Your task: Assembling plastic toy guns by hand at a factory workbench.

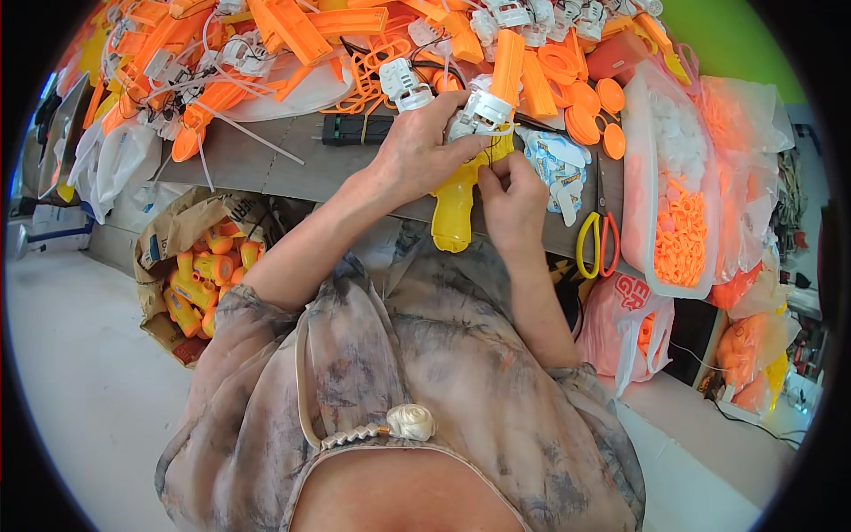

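My left hand (412, 151) is closed around a white plastic mechanism (486, 111) with an orange block-shaped part (507, 64) standing up from it. Below it, over the table's near edge, hangs a yellow translucent pistol-grip toy shell (453, 217). My right hand (516, 199) is beside the shell with thumb and fingertips pinched together, close to thin dark wires under the mechanism. What exactly sits between those fingertips is hidden. Another white mechanism (404, 87) lies just beyond my left hand.
Orange parts (288, 31) and white mechanisms with tubes pile across the far table. At right are stickers (557, 164), scissors (599, 226) with yellow and red handles, and a plastic bin (651, 222) of small orange pieces. A paper sack (155, 293) of yellow-orange toys stands lower left.
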A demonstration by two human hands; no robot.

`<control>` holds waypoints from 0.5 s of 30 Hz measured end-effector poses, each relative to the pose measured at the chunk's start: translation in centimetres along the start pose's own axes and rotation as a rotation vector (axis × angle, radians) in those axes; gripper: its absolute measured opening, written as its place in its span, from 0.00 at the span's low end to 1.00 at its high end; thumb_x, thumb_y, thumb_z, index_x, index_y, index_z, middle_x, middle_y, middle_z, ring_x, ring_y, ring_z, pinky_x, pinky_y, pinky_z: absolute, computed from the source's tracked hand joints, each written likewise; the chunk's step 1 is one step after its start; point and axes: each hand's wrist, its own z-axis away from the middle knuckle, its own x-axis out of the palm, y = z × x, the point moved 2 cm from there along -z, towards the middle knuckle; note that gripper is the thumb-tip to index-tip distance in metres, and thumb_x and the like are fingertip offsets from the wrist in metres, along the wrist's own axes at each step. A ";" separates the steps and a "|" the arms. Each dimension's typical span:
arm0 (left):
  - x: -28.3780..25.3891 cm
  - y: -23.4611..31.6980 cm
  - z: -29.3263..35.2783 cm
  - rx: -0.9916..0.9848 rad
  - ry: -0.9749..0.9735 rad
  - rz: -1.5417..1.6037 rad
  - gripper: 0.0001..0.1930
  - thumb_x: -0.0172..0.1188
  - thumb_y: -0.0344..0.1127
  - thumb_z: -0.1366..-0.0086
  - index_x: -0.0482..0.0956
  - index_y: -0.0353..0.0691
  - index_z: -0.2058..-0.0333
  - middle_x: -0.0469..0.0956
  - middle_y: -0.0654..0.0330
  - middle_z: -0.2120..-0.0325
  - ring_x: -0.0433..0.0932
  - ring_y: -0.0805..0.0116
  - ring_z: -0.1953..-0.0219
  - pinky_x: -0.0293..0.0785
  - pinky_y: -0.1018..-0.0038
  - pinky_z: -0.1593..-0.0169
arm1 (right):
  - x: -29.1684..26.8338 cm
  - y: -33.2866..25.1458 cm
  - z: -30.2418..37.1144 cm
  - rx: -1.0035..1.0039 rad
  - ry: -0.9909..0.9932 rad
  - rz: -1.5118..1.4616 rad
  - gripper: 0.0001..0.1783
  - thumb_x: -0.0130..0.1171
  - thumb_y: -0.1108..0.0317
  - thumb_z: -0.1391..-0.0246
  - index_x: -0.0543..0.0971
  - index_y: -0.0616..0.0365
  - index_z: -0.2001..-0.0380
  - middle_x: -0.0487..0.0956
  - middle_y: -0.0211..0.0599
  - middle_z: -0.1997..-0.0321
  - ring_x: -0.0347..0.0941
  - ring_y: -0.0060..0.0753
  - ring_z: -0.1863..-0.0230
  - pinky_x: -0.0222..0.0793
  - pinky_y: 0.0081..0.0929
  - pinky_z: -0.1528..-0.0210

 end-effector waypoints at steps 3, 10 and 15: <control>0.3 -0.2 -0.2 0.009 0.035 -0.054 0.23 0.61 0.37 0.46 0.69 0.32 0.53 0.78 0.47 0.73 0.79 0.56 0.70 0.74 0.67 0.68 | -1.1 -0.5 -2.3 0.473 -0.314 -0.399 0.11 0.59 0.80 0.57 0.72 0.64 0.66 0.76 0.36 0.75 0.71 0.24 0.80 0.69 0.17 0.79; 0.8 0.3 -0.4 0.168 0.043 -0.143 0.25 0.61 0.37 0.46 0.67 0.32 0.51 0.77 0.47 0.74 0.79 0.53 0.70 0.74 0.65 0.68 | -1.0 1.5 -3.4 0.619 -0.484 -0.668 0.16 0.58 0.82 0.59 0.73 0.65 0.62 0.75 0.34 0.76 0.70 0.22 0.82 0.69 0.18 0.81; 0.2 -0.1 -0.7 0.079 0.009 -0.061 0.25 0.62 0.37 0.45 0.67 0.32 0.51 0.77 0.48 0.75 0.79 0.56 0.72 0.73 0.66 0.69 | -0.3 -0.9 0.7 0.374 -0.060 -0.610 0.14 0.58 0.81 0.55 0.72 0.66 0.61 0.76 0.37 0.70 0.71 0.22 0.79 0.70 0.17 0.76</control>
